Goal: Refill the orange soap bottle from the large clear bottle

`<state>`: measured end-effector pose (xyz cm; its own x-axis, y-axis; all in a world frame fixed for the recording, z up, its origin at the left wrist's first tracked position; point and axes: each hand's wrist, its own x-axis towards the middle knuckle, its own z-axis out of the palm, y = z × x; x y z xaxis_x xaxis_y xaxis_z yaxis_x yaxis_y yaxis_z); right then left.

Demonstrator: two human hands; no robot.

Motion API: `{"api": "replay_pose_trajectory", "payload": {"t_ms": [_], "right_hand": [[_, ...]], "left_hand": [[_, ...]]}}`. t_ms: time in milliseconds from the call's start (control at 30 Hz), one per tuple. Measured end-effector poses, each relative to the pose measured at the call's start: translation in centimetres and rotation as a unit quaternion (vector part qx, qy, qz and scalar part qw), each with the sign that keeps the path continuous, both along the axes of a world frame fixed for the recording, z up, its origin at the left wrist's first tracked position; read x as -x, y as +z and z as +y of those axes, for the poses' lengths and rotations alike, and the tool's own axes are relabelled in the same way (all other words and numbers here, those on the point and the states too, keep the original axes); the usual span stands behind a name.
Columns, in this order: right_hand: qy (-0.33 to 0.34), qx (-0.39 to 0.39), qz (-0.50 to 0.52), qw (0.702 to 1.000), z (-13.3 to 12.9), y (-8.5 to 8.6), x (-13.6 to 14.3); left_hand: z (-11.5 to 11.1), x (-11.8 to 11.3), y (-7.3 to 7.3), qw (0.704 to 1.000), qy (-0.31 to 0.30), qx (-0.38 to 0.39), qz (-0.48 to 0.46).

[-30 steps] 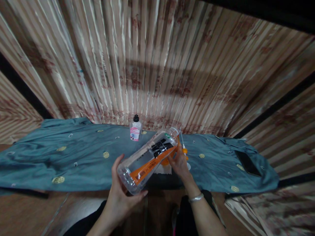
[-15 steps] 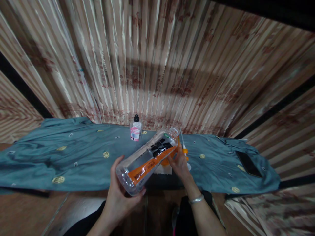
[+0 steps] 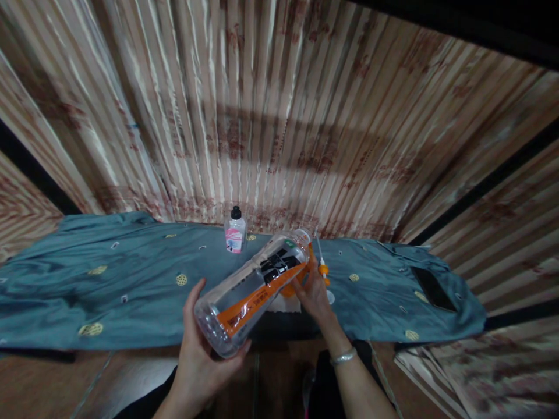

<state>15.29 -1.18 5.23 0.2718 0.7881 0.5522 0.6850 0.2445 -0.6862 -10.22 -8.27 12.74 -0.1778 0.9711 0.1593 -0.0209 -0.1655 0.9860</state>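
A large clear bottle (image 3: 255, 291) with an orange and black label is held tilted over the cloth, its neck up to the right and its base down to the left. My left hand (image 3: 203, 355) is wrapped round the base. Near the neck, my right hand (image 3: 313, 291) grips the label side, fingers partly hidden behind the bottle. Just right of that hand lies an orange and white pump piece (image 3: 323, 270) with a thin tube. Something orange (image 3: 289, 289) shows behind the bottle, partly covered.
A small clear bottle (image 3: 234, 231) with a black cap and pink label stands at the back of the teal cloth (image 3: 148, 291). A black phone (image 3: 433, 289) lies at the right. Striped curtains (image 3: 262, 116) hang behind, with dark frame bars at the sides.
The whole view has shifted slightly, so the cloth and objects appear a little further left. Both hands keep their hold on the large bottle, with hardly any change in its tilt.
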Motion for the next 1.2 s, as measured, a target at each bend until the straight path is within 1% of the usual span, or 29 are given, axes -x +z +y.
{"api": "replay_pose_trajectory", "payload": {"t_ms": [167,400,667,800,967,1200], "right_hand": [[0.012,-0.008,-0.001,1.0,0.0,0.1,-0.08],[-0.002,-0.013,-0.008,1.0,-0.02,-0.21,-0.07],[-0.001,-0.024,-0.011,1.0,-0.07,0.02,0.15],[0.01,-0.028,-0.016,0.999,0.01,-0.21,0.06],[0.002,-0.027,-0.019,0.999,0.04,-0.53,-0.05],[-0.011,-0.016,-0.016,1.0,-0.08,-0.19,0.17]], "left_hand": [[-0.02,0.14,-0.01,1.0,0.013,-0.009,0.003],[-0.01,0.22,-0.02,0.999,0.028,-0.021,0.021],[-0.11,0.12,0.26,0.999,0.027,-0.025,0.012],[-0.16,0.11,0.29,0.999,0.027,-0.017,-0.001],[-0.23,0.18,0.35,1.0,0.024,-0.004,-0.011],[-0.24,0.2,0.3,0.999,0.033,-0.015,0.002]]}}
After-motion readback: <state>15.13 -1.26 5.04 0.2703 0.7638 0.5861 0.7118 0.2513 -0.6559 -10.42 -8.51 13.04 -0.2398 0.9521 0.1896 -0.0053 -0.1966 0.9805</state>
